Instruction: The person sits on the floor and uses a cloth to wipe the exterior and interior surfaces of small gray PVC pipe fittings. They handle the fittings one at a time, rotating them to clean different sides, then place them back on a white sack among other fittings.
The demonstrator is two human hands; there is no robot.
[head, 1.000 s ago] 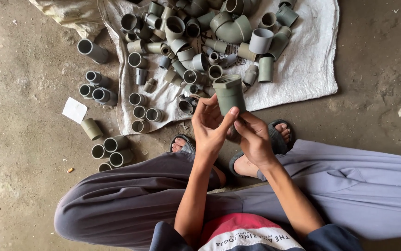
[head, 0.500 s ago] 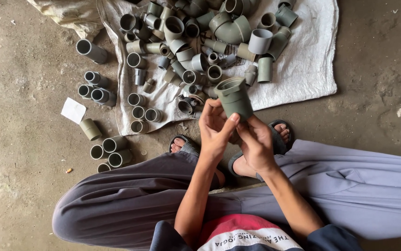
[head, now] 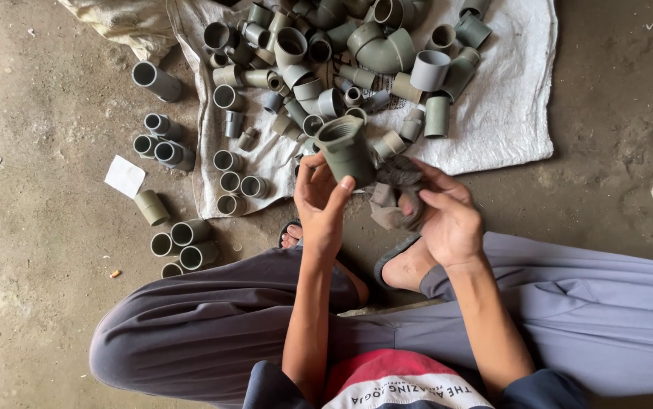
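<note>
Heap of grey plastic pipe fittings, elbows, tees and straight couplings, lying jumbled on a white woven sack spread flat over a rough concrete floor. Left of the sack, separate couplings stand or lie in small groups on the floor: one long sleeve apart at the top, a cluster of three below it, a single olive-toned piece tilted on its side, and a lower cluster near a grey trouser leg. A small white paper slip lies between the clusters. A crumpled beige bag touches the sack's upper left corner
</note>
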